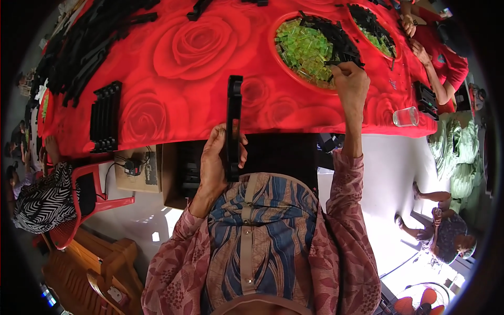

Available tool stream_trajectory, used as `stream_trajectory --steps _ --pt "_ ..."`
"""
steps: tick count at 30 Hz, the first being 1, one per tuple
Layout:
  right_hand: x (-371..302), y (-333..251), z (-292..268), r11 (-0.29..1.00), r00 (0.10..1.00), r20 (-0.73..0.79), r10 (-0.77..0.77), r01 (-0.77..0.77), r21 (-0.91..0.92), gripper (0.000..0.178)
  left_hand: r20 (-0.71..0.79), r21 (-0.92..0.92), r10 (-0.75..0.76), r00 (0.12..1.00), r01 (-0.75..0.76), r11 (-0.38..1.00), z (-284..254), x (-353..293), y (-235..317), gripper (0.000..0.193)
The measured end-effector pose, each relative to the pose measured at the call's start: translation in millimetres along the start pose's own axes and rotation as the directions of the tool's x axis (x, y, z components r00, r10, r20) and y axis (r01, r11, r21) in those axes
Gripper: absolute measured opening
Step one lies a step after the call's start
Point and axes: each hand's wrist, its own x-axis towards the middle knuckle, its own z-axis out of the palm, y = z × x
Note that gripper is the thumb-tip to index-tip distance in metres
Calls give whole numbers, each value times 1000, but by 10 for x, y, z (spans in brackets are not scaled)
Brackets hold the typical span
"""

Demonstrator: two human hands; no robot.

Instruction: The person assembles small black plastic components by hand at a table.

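Observation:
My left hand [215, 155] is wrapped round a long black plastic bar [233, 115] with a slot in its lower part, held upright in front of my body at the table's near edge. At the near right rim of a round red tray [275, 50], my right hand [352, 86] pinches a small black piece [332, 63] between thumb and fingers. Inside that tray lie many small clear yellow-green pieces [304, 50] on the left. Small black parts [336, 37] are heaped along its right side.
Black bars [105, 116] stand in a row at the left, before a large pile of them [89, 58]. A second red tray [396, 39] and a glass [405, 117] are at the right, near a co-worker's hands [415, 39]. A red chair [84, 181] and a cardboard box [139, 170] stand lower left.

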Motion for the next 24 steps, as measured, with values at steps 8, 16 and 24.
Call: stream_trajectory --steps 8,16,24 --pt "-176 -111 -174 850 998 54 15 -41 525 15 86 40 33 996 -37 999 -51 78 77 25" --pt "-674 -553 -123 464 851 501 -159 -383 799 9 85 26 -12 996 10 1000 114 160 182 18" --pt "-1015 -799 36 725 619 738 -269 -373 578 8 -11 149 -96 995 97 984 -10 19 140 30"
